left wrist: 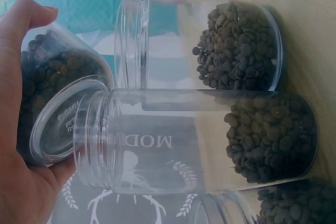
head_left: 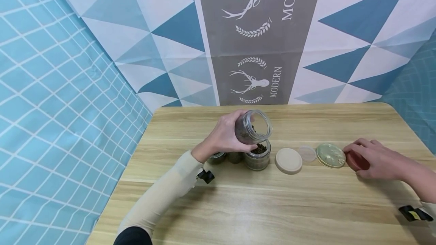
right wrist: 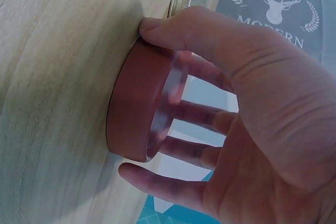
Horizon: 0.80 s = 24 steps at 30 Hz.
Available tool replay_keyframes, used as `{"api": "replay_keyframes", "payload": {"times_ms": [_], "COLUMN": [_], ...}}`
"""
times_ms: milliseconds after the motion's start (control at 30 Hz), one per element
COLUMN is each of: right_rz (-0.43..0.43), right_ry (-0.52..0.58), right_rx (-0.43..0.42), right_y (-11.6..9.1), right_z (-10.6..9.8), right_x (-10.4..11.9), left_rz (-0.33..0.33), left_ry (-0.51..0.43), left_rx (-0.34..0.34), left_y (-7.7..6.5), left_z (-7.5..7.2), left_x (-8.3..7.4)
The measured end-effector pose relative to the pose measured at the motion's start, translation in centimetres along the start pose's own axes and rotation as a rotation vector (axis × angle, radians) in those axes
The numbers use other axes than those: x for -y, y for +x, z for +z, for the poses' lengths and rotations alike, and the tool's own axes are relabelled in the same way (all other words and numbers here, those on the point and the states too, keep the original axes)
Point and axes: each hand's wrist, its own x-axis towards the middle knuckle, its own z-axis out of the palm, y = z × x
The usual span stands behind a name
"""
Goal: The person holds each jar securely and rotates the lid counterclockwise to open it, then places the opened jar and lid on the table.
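My left hand [head_left: 226,133] grips a glass jar [head_left: 242,131] of dark, lentil-like pellets. The jar is tilted, its mouth facing right above an upright open jar [head_left: 257,162] that also has pellets in it. Two more jars stand to the left, one a glass jar [head_left: 216,157], partly covered by the hand and wrist. In the left wrist view, pellets [left wrist: 260,135] fill the lower part of the standing jars. At the right, my right hand [head_left: 383,162] holds a reddish-brown round lid [right wrist: 134,100] at the table surface, thumb on the near side and fingers on the far side.
Between the hands lie a beige lid [head_left: 288,160], a thin clear disc [head_left: 307,154] and a greenish-gold lid [head_left: 330,155], in a row. The wooden table [head_left: 259,207] meets a patterned cloth backdrop [head_left: 252,44] at its far edge.
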Motion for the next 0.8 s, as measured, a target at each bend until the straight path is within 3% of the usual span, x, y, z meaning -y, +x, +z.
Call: {"api": "replay_keyframes", "payload": {"times_ms": [433,800], "right_rz": [0.061,0.058], "right_ry": [-0.084,-0.114], "right_rx": [0.029,0.021], "right_y": [-0.2,-0.4], "right_z": [-0.3,-0.2], "right_x": [0.6,1.0], "left_rz": [0.004,-0.081], "left_ry": [-0.061,-0.177], "left_rx": [-0.056,-0.143], "left_y": [0.1,-2.2], "left_z": [-0.5,-1.7], "left_x": [0.2,1.8]}}
